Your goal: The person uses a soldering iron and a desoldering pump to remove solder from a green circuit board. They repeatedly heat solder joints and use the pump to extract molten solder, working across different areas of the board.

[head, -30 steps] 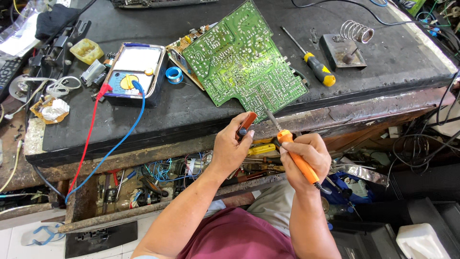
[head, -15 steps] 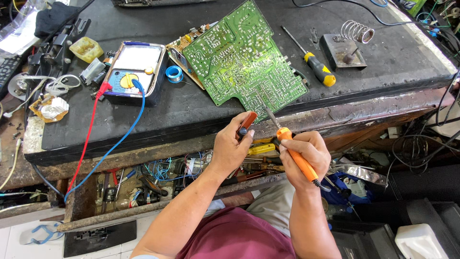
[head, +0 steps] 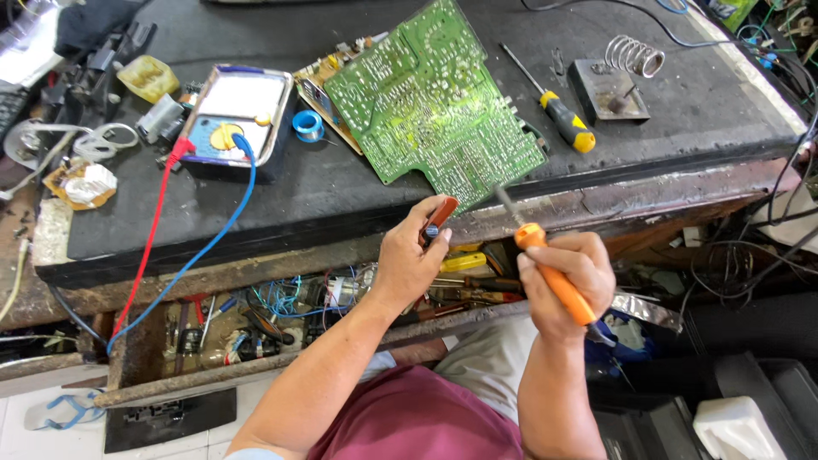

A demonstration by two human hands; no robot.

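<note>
My right hand (head: pixel 573 278) grips an orange-handled soldering iron (head: pixel 550 271), its metal tip pointing up toward the near corner of a green circuit board (head: pixel 430 100). My left hand (head: pixel 412 258) pinches a small reddish-brown part (head: pixel 441 213) with a dark end, just left of the iron's tip. Both hands hover over the front edge of the dark workbench (head: pixel 341 196). The board lies solder side up, tilted, in the middle of the bench.
A multimeter (head: pixel 236 119) with red and blue leads (head: pixel 204 243) sits at the left, with a blue solder spool (head: pixel 307 125) beside it. A yellow-and-black screwdriver (head: pixel 558 106) and a coil iron stand (head: pixel 618 81) lie to the right. Wires and tools fill the shelf below.
Both hands have stayed almost still at the bench edge. The soldering iron's tip has shifted slightly near the held part.
</note>
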